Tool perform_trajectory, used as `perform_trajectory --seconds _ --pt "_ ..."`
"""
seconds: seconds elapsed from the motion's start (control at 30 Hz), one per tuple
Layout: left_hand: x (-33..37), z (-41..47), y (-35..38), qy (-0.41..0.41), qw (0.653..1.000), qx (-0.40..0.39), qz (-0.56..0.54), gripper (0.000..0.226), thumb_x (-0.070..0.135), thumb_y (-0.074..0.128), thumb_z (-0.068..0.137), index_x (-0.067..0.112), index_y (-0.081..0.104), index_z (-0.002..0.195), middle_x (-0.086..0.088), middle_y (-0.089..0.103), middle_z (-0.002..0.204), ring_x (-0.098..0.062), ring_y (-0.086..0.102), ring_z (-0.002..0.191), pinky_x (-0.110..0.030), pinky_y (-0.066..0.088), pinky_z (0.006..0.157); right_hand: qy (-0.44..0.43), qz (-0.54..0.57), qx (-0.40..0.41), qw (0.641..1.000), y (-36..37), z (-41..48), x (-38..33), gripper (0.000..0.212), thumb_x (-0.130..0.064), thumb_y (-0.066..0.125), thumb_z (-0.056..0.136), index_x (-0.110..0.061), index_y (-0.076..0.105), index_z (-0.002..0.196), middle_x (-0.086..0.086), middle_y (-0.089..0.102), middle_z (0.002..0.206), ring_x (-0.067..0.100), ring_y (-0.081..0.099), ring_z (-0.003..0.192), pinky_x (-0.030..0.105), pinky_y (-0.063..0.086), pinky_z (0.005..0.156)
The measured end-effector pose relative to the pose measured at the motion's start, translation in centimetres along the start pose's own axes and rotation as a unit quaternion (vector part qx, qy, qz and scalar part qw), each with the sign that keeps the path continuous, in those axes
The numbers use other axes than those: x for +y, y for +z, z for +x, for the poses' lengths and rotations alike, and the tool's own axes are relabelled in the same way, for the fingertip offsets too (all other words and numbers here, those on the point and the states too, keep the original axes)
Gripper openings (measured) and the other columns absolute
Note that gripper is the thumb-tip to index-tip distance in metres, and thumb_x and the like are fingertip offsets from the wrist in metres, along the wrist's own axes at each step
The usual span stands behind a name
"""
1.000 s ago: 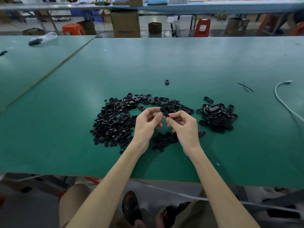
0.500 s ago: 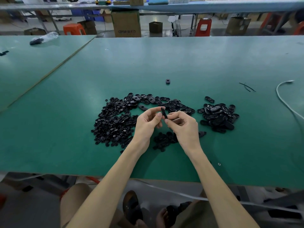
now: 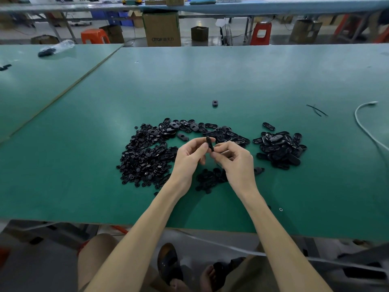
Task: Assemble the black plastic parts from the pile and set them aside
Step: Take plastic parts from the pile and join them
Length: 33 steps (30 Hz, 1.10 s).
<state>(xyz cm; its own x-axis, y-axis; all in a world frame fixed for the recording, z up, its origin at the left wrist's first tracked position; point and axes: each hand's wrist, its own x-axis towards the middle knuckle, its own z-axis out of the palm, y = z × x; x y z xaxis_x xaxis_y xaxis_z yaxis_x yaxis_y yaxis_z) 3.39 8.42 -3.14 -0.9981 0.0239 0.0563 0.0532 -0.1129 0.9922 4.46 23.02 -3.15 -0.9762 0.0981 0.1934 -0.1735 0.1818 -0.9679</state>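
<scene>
A small black oval plastic part (image 3: pixel 209 143) stands on edge between my two hands above the green table (image 3: pixel 231 81). My left hand (image 3: pixel 189 159) pinches it from the left with thumb and fingertips. From the right my right hand (image 3: pixel 235 163) pinches it, fingers curled. A big pile of small black round parts (image 3: pixel 145 159) lies to the left. A row of oval black parts (image 3: pixel 189 128) lies behind my hands. Below my hands sits a little heap of black parts (image 3: pixel 208 179). A separate heap of oval parts (image 3: pixel 280 147) lies to the right.
One lone black part (image 3: pixel 215 103) lies farther back. A white cable (image 3: pixel 366 127) and thin black ties (image 3: pixel 316 110) lie at the right. A clear bag (image 3: pixel 56 48) rests on the neighbouring table at left. Boxes and orange stools stand beyond the far edge.
The part between my fingers has turned from flat to standing on edge. Both hands stay in the same spot over the table.
</scene>
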Motion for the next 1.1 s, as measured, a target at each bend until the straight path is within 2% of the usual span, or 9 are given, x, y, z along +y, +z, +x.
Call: perform_trajectory --seconds 0.13,0.23,0.4,0.57,0.73,0.8,0.9,0.97,1.1 --pt "-0.03 -0.01 0.05 0.003 1.000 0.005 0.004 0.021 0.013 0.059 0.104 0.009 0.073 0.120 0.001 0.068 0.085 -0.009 0.047 0.065 -0.019 0.047 0.075 -0.001 0.011 0.003 1.000 0.00 0.04 0.06 0.015 -0.003 0.078 0.091 -0.014 0.072 0.083 -0.013 0.075 0.087 0.012 0.065 0.074 0.027 0.056 0.073" --pt "-0.17 0.06 0.11 0.009 1.000 0.007 0.005 0.021 0.013 0.060 0.104 0.007 0.072 0.120 0.002 0.068 0.083 -0.009 0.049 0.066 -0.020 0.047 0.075 -0.003 0.013 0.005 1.000 -0.02 0.07 0.15 0.013 -0.003 0.079 0.090 -0.012 0.073 0.083 -0.011 0.075 0.088 0.011 0.065 0.073 0.026 0.056 0.072" --pt "-0.51 0.19 0.05 0.024 0.999 0.015 0.036 0.019 0.018 0.062 0.103 0.009 0.073 0.116 0.020 0.062 0.068 -0.004 0.047 0.065 -0.011 0.044 0.068 0.004 0.017 0.002 1.000 -0.02 0.16 0.17 0.014 -0.004 0.080 0.089 -0.015 0.074 0.082 -0.005 0.076 0.088 0.023 0.069 0.078 0.037 0.060 0.077" --pt "-0.42 0.05 0.02 0.011 1.000 0.010 0.015 0.021 0.027 0.065 0.102 0.011 0.073 0.112 0.010 0.059 0.072 -0.010 0.046 0.072 -0.019 0.045 0.069 0.001 0.027 -0.001 1.000 -0.06 0.14 0.11 0.011 -0.009 0.082 0.088 -0.017 0.075 0.083 0.000 0.076 0.081 0.029 0.069 0.078 0.046 0.060 0.078" --pt "-0.14 -0.11 -0.02 0.015 1.000 -0.009 0.000 0.022 0.034 0.066 0.100 0.014 0.074 0.097 0.007 0.060 0.071 -0.011 0.046 0.070 -0.022 0.041 0.070 -0.009 0.029 -0.026 0.999 0.02 0.06 0.16 0.009 -0.018 0.083 0.089 -0.018 0.075 0.084 0.002 0.077 0.081 0.034 0.069 0.079 0.054 0.059 0.082" --pt "-0.05 -0.15 -0.02 0.012 1.000 -0.009 -0.016 0.020 0.036 0.068 0.097 0.017 0.075 0.094 0.003 0.060 0.073 -0.012 0.046 0.071 -0.027 0.039 0.071 -0.007 0.024 -0.027 0.999 0.03 0.10 0.30 0.009 -0.022 0.084 0.088 -0.019 0.075 0.086 0.001 0.078 0.083 0.031 0.070 0.081 0.052 0.060 0.082" --pt "-0.07 -0.12 0.00 0.008 0.999 0.002 -0.033 0.013 0.032 0.069 0.099 0.022 0.074 0.093 0.000 0.066 0.079 -0.015 0.051 0.074 -0.032 0.041 0.074 0.002 0.051 -0.011 0.999 0.01 0.12 0.41 0.015 -0.029 0.085 0.087 -0.023 0.073 0.093 0.000 0.078 0.089 0.029 0.073 0.083 0.042 0.058 0.073" --pt "-0.10 -0.12 0.05 0.013 0.999 0.003 -0.034 0.013 0.029 0.068 0.100 0.017 0.072 0.098 -0.002 0.071 0.081 -0.016 0.058 0.073 -0.031 0.045 0.072 0.006 0.076 0.015 0.997 0.04 0.13 0.42 0.019 -0.032 0.083 0.090 -0.022 0.071 0.101 0.000 0.077 0.093 0.026 0.073 0.080 0.036 0.055 0.068" --pt "-0.18 -0.19 0.29 0.030 0.999 -0.004 0.015 0.013 0.025 0.067 0.100 0.014 0.073 0.099 -0.010 0.071 0.082 -0.012 0.059 0.063 -0.025 0.050 0.065 -0.011 0.085 0.035 0.996 0.03 0.13 0.47 0.008 -0.026 0.069 0.101 -0.026 0.071 0.109 -0.004 0.075 0.093 0.012 0.069 0.071 0.029 0.053 0.059"
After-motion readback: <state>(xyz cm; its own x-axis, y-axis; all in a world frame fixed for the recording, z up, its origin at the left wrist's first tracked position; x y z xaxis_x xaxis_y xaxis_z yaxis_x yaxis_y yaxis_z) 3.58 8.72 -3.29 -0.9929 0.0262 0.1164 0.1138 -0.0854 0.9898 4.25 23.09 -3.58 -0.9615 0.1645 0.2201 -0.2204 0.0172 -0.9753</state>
